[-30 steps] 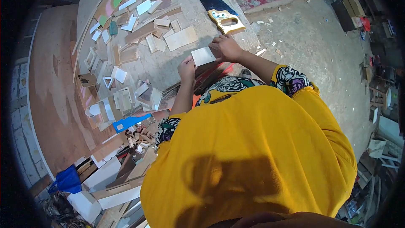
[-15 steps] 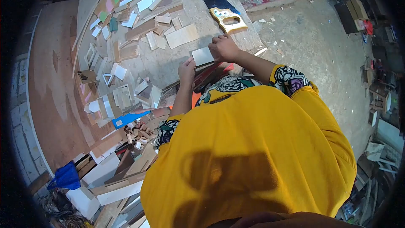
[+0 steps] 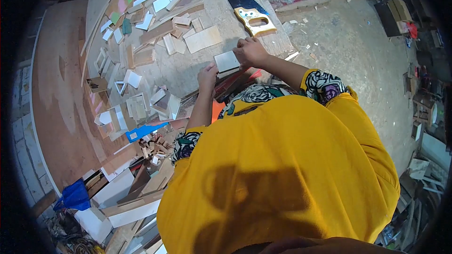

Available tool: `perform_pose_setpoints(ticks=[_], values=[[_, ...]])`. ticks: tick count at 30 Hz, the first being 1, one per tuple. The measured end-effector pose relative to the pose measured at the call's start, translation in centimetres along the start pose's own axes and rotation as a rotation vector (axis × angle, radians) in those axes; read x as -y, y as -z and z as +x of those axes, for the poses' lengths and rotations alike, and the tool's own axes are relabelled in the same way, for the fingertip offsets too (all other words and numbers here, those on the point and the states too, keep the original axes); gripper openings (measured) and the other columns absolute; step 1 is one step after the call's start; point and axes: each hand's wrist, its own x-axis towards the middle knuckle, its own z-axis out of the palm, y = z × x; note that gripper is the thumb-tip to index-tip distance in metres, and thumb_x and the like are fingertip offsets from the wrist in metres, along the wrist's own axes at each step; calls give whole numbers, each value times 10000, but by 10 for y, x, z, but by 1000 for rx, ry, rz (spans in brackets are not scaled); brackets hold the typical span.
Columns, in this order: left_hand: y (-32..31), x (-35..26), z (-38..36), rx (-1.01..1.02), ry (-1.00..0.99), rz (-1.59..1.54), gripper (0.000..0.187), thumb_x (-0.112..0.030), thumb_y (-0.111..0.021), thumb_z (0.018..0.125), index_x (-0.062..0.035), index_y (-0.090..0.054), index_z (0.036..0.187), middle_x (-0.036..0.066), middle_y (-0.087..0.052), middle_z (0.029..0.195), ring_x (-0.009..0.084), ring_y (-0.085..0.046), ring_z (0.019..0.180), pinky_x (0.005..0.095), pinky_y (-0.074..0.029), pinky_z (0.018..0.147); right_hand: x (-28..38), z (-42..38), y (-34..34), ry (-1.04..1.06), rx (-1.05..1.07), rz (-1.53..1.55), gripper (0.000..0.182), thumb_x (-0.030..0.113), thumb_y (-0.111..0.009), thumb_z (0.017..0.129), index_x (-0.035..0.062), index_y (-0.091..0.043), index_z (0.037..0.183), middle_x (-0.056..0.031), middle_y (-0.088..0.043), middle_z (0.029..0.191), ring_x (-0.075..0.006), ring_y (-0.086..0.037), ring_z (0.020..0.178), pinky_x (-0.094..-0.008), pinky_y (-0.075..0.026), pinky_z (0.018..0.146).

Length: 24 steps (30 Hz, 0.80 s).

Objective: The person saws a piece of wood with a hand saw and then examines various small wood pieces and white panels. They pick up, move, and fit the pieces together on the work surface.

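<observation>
A small flat piece of pale wood (image 3: 227, 61) is held level at the near edge of the workbench, between my two hands. My left hand (image 3: 207, 76) pinches its left edge, thumb and fingertips together. On the opposite side, my right hand (image 3: 252, 52) is closed around the right end with the fingers bent over it, hiding that end. A handsaw (image 3: 255, 21) with a pale wooden handle and dark blade lies just beyond my right hand. Past the held piece, a larger flat wood board (image 3: 203, 40) rests on the bench.
Many wood offcuts (image 3: 141, 56) are scattered over the left of the workbench (image 3: 183, 73). A blue strip (image 3: 146, 131) lies at its near left corner. A large brown plywood sheet (image 3: 61, 99) is at far left, with scrap boards (image 3: 136, 207) below. Concrete floor (image 3: 348, 66) stretches right.
Almost nothing differs. Both hands keep hold of the wood piece in nearly the same place, with only a slight shift of the fingers of my right hand.
</observation>
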Motion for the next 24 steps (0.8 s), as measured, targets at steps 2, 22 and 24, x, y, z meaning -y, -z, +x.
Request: perform_pose_setpoints(ticks=[2,22,24], values=[[-1,-12,-5,37,41,0,254,-163,-595,717,27,-669,869,6,-555,652,89,-500,592,237,-391,533,-1,0,-1,6,-8,-3,670,350,-808,485,183,-604,1101,-50,-544,1035,-256,-509,997,-389,-401,857],[-51,-58,-3,339,-575,1232,482,-141,-699,680,-30,-540,1121,128,-534,1024,318,-509,1001,406,-455,840,-1,1,-11,-13,-81,-90,468,307,-703,624,203,-609,1071,-37,-545,1012,-236,-530,950,-382,-403,808],[-51,-56,-3,316,-599,1237,483,-145,-701,678,-42,-544,1122,124,-532,1007,312,-514,988,405,-464,823,-1,-2,-6,11,-82,-62,457,299,-704,632,192,-610,1066,-47,-546,1020,-244,-528,964,-394,-404,822]])
